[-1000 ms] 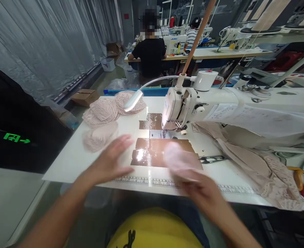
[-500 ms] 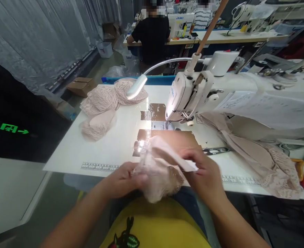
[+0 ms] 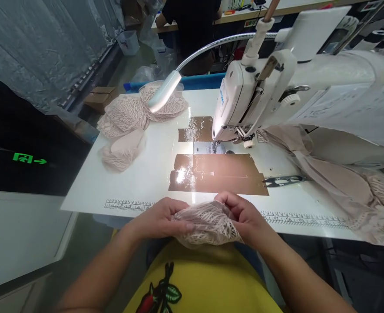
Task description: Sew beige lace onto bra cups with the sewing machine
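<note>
Between my hands, at the table's front edge, is a pale pink lace bra cup (image 3: 208,224) with its patterned side up. My left hand (image 3: 164,219) pinches its left end, thumb on top. At the right end, the fingers and thumb of my right hand (image 3: 244,215) close on its upper edge. The fingertips beneath the lace are hidden. Beyond my hands, the sewing machine (image 3: 234,104) stands over its metal needle plate (image 3: 208,148), with brown tape (image 3: 216,174) in front of it.
More lace cups (image 3: 127,115) lie at the table's back left, under a lit lamp (image 3: 164,91). Thread snips (image 3: 285,180) rest right of the tape. Pink lace pieces (image 3: 348,182) are heaped at the right. A person in black (image 3: 188,26) sits beyond the table.
The lace cup has been turned and spread lace side up, and the white flap my right hand held is out of sight. My view has tilted down.
</note>
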Motion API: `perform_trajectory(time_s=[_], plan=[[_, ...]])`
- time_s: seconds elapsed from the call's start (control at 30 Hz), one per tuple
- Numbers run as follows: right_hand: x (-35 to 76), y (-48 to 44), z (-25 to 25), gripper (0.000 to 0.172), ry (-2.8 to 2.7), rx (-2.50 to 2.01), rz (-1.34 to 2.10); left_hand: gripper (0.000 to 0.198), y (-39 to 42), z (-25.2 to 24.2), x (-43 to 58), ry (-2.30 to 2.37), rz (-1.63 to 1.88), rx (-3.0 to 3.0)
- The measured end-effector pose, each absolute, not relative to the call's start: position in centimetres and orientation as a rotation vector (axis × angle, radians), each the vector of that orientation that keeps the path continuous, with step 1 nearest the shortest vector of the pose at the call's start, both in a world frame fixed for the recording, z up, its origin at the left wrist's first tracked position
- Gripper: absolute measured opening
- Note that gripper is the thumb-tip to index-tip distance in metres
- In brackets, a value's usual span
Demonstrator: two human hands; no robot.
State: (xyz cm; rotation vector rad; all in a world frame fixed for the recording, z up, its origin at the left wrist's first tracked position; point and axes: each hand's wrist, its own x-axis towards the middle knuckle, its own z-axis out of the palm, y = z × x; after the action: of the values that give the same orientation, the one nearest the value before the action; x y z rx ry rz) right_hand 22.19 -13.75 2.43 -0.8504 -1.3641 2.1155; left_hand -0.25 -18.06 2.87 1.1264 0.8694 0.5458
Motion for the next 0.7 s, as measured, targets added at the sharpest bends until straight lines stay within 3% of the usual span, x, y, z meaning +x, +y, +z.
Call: perform_trajectory(time_s=[0.17,0.2,0.33,0.43,0.57,0.7], plan=[[22.0,-13.6,2.0,0.064,-1.437,-1.005,1.878,0.026,-17.6,3.4,0.3,0.855,0.662,1.186],[22.0,-13.4,1.9,0.065,-1.484,-1.01,1.799,0.028,-17.5,3.3,0.6,0.858,0.686,1.168],[22.5,-12.5,2.0,0.034,-1.656,-0.912,1.642,0.036,-17.4,2.5,1.3,0.923,0.768,1.08],[23.0,-11.9,2.3,0.046,-1.747,-0.812,1.795,0.039,-17.3,1.8,1.3,0.988,0.823,1.087],[22.9,-12.0,2.0,0.037,-1.755,-0.895,1.799,0.041,-17.2,1.2,1.5,0.949,0.833,0.945],[22.9,-12.1,1.3,0.032,-1.417,-0.994,1.712,0.074,-18.1,1.0,2.3,0.716,1.051,0.475]])
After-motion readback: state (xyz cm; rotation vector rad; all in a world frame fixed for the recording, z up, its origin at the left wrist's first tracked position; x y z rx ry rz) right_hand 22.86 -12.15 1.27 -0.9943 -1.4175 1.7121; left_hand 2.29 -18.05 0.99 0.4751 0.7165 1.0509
